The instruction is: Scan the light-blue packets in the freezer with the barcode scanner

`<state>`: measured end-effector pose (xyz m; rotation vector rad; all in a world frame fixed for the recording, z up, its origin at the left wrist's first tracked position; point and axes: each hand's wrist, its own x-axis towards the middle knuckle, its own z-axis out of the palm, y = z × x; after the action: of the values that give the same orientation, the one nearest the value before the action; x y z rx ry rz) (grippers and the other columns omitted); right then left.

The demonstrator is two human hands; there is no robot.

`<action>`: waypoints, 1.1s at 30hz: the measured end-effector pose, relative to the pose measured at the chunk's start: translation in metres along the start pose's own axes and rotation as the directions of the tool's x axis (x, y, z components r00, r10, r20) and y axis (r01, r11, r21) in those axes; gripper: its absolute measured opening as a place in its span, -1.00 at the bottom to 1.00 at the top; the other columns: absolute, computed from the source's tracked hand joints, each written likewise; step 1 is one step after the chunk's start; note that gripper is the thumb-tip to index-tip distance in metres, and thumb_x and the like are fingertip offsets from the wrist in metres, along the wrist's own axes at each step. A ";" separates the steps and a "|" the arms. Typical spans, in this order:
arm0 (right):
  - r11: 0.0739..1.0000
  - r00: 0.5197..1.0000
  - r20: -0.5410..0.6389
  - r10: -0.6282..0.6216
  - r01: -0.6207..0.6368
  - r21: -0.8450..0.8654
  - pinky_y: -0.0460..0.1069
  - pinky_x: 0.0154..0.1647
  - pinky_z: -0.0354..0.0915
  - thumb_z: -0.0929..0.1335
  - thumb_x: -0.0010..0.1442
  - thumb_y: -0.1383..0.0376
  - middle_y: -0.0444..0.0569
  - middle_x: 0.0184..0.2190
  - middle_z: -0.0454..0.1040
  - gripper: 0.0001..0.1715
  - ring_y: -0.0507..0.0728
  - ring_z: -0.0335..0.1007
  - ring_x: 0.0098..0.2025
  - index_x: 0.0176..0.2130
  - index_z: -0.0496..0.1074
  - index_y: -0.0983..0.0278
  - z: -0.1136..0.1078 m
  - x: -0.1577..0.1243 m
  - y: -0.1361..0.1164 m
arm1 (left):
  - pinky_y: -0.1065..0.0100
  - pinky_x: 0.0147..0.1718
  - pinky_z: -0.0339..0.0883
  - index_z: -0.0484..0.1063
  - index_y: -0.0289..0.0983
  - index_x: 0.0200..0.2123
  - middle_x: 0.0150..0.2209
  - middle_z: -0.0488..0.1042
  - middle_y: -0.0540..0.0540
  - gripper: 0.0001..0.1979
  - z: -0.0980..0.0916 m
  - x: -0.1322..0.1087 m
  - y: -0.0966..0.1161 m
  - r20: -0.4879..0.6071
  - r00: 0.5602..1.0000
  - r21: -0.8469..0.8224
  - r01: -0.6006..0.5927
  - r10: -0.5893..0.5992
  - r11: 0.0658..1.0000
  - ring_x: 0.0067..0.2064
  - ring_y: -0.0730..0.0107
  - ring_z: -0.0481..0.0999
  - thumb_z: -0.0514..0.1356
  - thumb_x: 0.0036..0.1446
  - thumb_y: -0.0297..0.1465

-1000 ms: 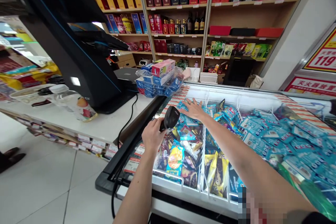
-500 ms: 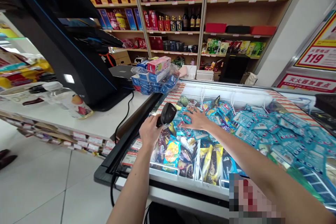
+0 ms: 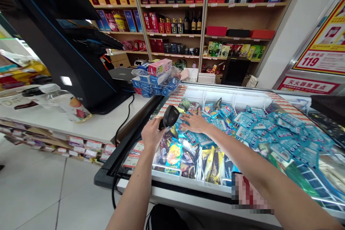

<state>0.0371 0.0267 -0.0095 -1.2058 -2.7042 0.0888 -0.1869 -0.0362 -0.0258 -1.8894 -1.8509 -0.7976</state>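
My left hand [image 3: 151, 133] is wrapped round the handle of a black barcode scanner [image 3: 170, 116], held over the near left part of a chest freezer [image 3: 172, 179]. To its right, my right hand [image 3: 196, 122] rests with fingers spread on several small blue packets [image 3: 194, 138]. A larger heap of similar blue packets [image 3: 269, 131] spreads to the right of my right forearm. Wrapped ice creams in wire baskets show below my hands, among them a blue and orange pack [image 3: 174, 153] and yellow packs [image 3: 214, 163].
A black checkout terminal [image 3: 78, 50] stands on the white counter [image 3: 107, 122] at the left, near a plastic bottle [image 3: 77, 107]. Plastic-wrapped boxes [image 3: 156, 77] sit at the counter's far end. A black cable [image 3: 125, 124] runs down beside the freezer. Shelves [image 3: 172, 5] line the back.
My right hand has shifted slightly left over the blue packets, towards the scanner. My left hand keeps its grip on the scanner. The whole view has turned a little.
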 end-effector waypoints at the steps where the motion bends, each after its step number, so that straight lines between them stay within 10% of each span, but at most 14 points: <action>1: 1.000 0.999 -0.034 0.005 -0.006 -0.010 0.45 0.19 -0.47 0.02 0.24 -0.12 -0.09 0.20 0.20 -0.35 0.34 -0.13 0.27 0.16 0.20 0.06 0.000 -0.006 0.000 | 0.32 -0.29 0.25 0.36 -0.16 -0.06 -0.18 0.48 -0.08 -0.61 0.000 0.000 0.001 0.005 1.000 -0.002 -0.005 0.005 1.000 -0.12 0.20 0.44 0.18 -0.03 -0.37; 12: 0.995 0.963 -0.251 0.094 -0.102 -0.020 0.12 0.26 -0.15 0.05 0.31 0.07 -0.04 0.15 0.26 -0.47 0.14 0.01 0.23 0.06 0.33 0.20 -0.025 -0.076 0.027 | 0.35 -0.27 0.24 0.34 -0.19 -0.05 -0.16 0.48 -0.07 -0.62 -0.004 -0.002 0.026 0.018 0.992 -0.112 -0.121 0.124 0.986 -0.10 0.24 0.42 0.19 0.00 -0.35; 17: 0.947 0.939 -0.126 0.321 -0.317 0.045 0.04 0.12 0.09 0.13 0.25 0.26 0.06 0.09 0.33 -0.47 0.18 0.20 0.13 0.18 0.19 0.30 -0.031 -0.123 0.083 | 0.37 -0.34 0.22 0.35 -0.17 -0.06 -0.16 0.47 -0.08 -0.63 -0.011 0.003 0.046 0.077 0.985 -0.107 -0.146 0.155 0.983 -0.13 0.24 0.43 0.18 0.00 -0.35; 23: 0.944 0.967 0.039 0.252 -0.254 0.211 0.05 0.08 0.11 0.31 0.12 0.14 0.06 0.14 0.24 -0.27 0.23 0.14 0.15 0.23 0.11 0.22 -0.038 -0.150 0.110 | 0.36 -0.37 0.21 0.36 -0.18 -0.06 -0.17 0.47 -0.08 -0.64 -0.008 0.004 0.073 0.101 0.979 -0.098 -0.168 0.178 0.981 -0.13 0.23 0.44 0.17 0.02 -0.28; 28: 0.930 0.938 -0.142 0.317 -0.279 0.239 0.07 0.05 0.11 0.42 -0.03 0.18 0.02 -0.09 0.37 -0.41 0.23 0.19 0.05 0.02 0.35 0.23 -0.040 -0.144 0.114 | 0.35 -0.30 0.24 0.34 -0.19 -0.04 -0.08 0.45 -0.12 -0.60 -0.004 0.004 0.091 0.087 0.977 -0.137 -0.180 0.193 0.974 -0.09 0.20 0.43 0.18 0.02 -0.26; 33: 0.837 0.780 -0.397 0.483 -0.277 0.473 0.03 -0.09 0.21 0.36 0.02 0.10 -0.06 -0.25 0.43 -0.67 0.14 0.33 -0.15 -0.24 0.41 0.24 -0.050 -0.140 0.126 | 0.36 -0.32 0.23 0.35 -0.18 -0.04 -0.10 0.47 -0.09 -0.60 -0.006 0.009 0.100 0.084 0.978 -0.137 -0.179 0.192 0.974 -0.12 0.21 0.45 0.19 0.00 -0.28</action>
<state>0.2301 0.0063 0.0040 -1.3995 -1.8426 0.3069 -0.0889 -0.0393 -0.0037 -2.1800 -1.6800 -0.7913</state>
